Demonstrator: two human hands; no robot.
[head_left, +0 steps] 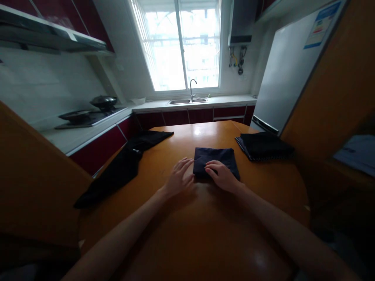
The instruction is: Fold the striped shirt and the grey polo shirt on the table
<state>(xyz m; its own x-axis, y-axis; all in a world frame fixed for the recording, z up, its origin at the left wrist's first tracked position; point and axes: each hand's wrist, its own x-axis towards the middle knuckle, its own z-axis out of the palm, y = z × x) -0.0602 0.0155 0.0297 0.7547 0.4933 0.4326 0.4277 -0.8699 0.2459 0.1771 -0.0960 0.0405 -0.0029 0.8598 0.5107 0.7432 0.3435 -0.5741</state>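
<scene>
A dark navy folded garment [225, 155] lies flat on the wooden table [187, 230] in front of me; what kind of garment it is does not show. My right hand [224, 177] rests on its near part, fingers loosely curved with nothing visibly gripped. Just left of the cloth is my left hand [179, 177], its fingers stretched out and the tips close to the cloth's left edge. Whether those tips touch it I cannot tell.
A black garment [123, 169] is spread along the table's left side, partly over the edge. At the right sits a stack of folded dark clothes [265, 145]. Beyond the table are a sink [187, 101], a stove with a wok [104, 102], and a fridge [288, 70].
</scene>
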